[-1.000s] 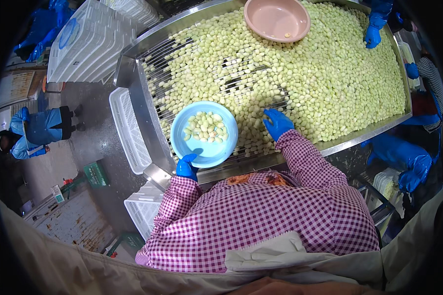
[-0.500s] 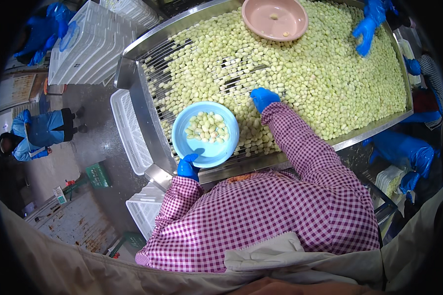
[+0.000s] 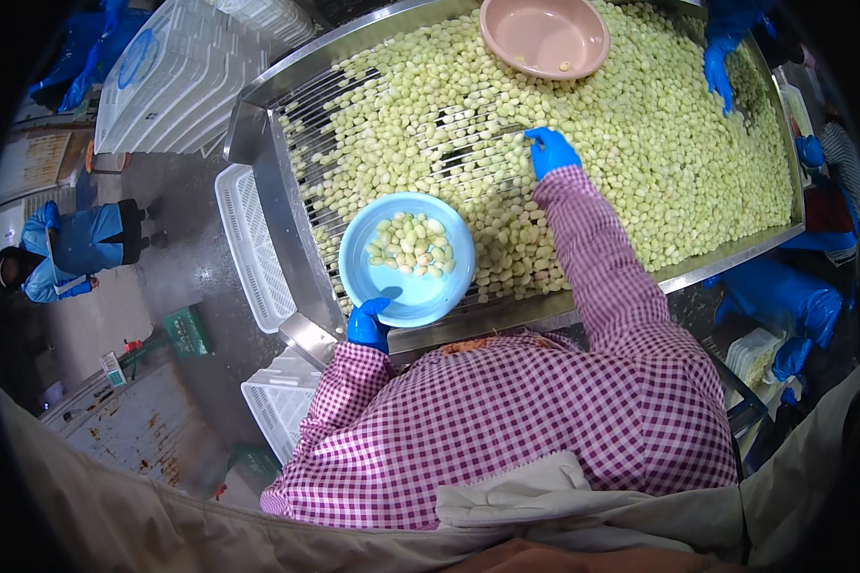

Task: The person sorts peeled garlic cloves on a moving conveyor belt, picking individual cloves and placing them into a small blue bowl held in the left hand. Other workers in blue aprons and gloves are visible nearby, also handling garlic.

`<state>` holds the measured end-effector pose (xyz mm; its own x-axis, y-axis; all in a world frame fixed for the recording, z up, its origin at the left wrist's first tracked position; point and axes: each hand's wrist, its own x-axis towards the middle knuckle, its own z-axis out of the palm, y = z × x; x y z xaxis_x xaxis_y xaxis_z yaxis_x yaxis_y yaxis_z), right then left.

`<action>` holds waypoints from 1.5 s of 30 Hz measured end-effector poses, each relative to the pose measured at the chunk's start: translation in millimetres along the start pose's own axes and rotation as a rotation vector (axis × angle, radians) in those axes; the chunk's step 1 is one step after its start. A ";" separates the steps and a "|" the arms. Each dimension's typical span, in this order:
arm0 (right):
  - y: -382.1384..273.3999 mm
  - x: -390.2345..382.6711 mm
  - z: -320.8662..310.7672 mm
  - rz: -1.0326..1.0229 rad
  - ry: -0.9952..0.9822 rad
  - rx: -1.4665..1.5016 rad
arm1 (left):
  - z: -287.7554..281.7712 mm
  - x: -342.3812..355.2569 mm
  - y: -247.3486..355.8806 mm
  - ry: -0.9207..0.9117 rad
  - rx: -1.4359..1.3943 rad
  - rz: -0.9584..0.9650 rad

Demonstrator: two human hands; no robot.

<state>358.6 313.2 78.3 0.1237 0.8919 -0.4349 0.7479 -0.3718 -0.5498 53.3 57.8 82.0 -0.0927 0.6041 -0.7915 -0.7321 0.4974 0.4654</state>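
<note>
My left hand (image 3: 367, 327), in a blue glove, grips the near rim of a light blue basin (image 3: 420, 304), thumb over the edge. A small heap of pale green oval fruits (image 3: 413, 245) lies in the basin. The basin is at the near left of a metal sorting table (image 3: 275, 181) with a slatted bed, spread with many more such fruits (image 3: 678, 181). Beyond the basin and to its right, my right hand (image 3: 554, 155), also blue-gloved, reaches low over the fruits. Its fingers point left and are partly apart, with nothing visible in them.
A pink basin (image 3: 545, 43) sits on the fruits at the far side. Another person's blue-gloved hand (image 3: 719, 76) reaches in at the far right. White crates (image 3: 177, 81) are stacked at the far left; a white perforated tray (image 3: 248, 244) lies beside the table.
My right hand has moved away and to the right, its fingers changing from curled to more extended. The blue basin sits slightly further right in view. The other person's hand has shifted.
</note>
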 end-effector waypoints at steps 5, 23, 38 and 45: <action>33.9 66.3 0.2 -0.197 -0.155 -0.616 | 4.9 2.7 -11.4 -0.009 0.000 -0.007; -5.6 -16.8 27.1 -0.173 -0.077 -0.282 | -19.2 17.2 7.9 0.036 -0.054 0.001; -16.8 -59.0 63.9 -0.472 -0.248 -0.381 | -31.9 4.6 25.9 0.026 -0.107 0.004; -11.7 -9.2 13.3 -0.266 0.136 -0.330 | -9.9 12.2 28.1 0.044 -0.133 0.005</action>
<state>340.0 306.0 79.3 -0.0330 0.9795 -0.1987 0.9306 -0.0424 -0.3635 24.9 73.0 81.5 -0.1244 0.5768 -0.8074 -0.8141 0.4058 0.4153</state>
